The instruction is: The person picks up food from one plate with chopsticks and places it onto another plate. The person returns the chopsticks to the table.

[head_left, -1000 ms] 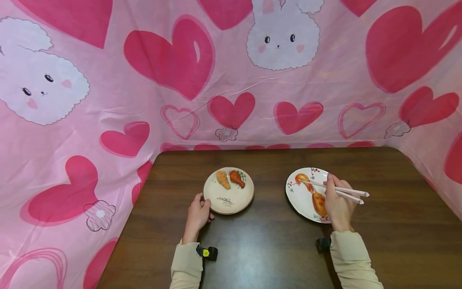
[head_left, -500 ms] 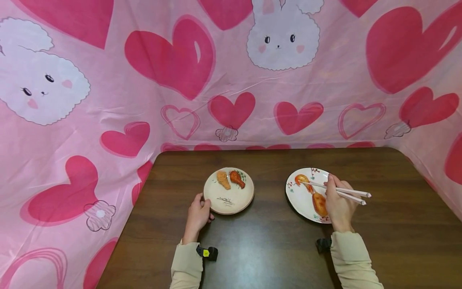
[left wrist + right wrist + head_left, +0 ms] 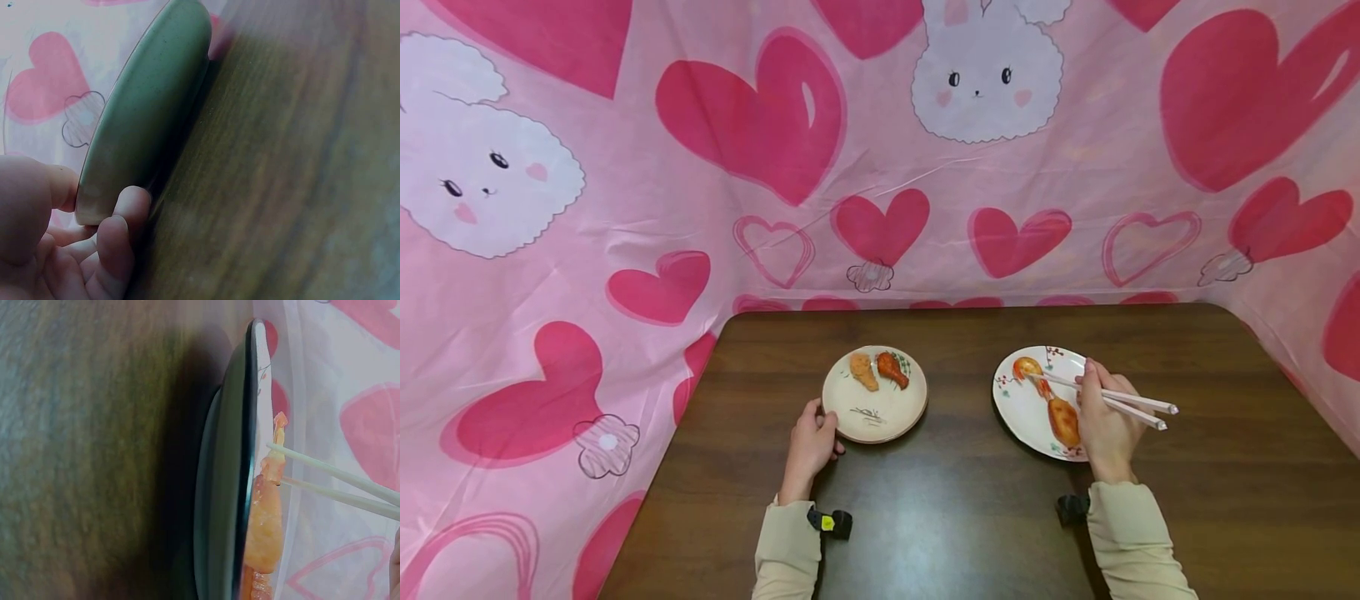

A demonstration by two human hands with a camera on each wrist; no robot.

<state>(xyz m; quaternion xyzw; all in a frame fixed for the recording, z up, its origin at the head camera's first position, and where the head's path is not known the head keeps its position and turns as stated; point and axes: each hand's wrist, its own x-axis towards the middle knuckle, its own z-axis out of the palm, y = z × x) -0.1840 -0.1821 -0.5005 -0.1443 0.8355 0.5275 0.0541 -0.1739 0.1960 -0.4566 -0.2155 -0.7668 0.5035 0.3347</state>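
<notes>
My left hand (image 3: 809,444) pinches the near-left rim of a round cream plate (image 3: 877,421), thumb at the edge and fingers beneath, as the left wrist view shows. On that plate lie a pale breaded drumstick (image 3: 863,371) and a glossy red-brown drumstick (image 3: 892,370). My right hand (image 3: 1107,425) grips a pair of white chopsticks (image 3: 1138,404) over a white flower-patterned plate (image 3: 1024,410). Their tips are at a curled orange shrimp (image 3: 1027,369); whether they squeeze it, I cannot tell. Nearer me on the plate lies a golden-brown fried piece (image 3: 1063,421), partly overlapped by the hand in the head view.
Both plates stand apart on a dark brown wooden table (image 3: 955,500). A pink cloth (image 3: 880,158) with hearts and rabbit faces hangs around the table's back and sides. Each wrist wears a black strap, such as the left one (image 3: 831,523).
The rear ends of the chopsticks have shifted slightly right and down as the right hand shifts a little. The left hand, both plates and the food stay in place.
</notes>
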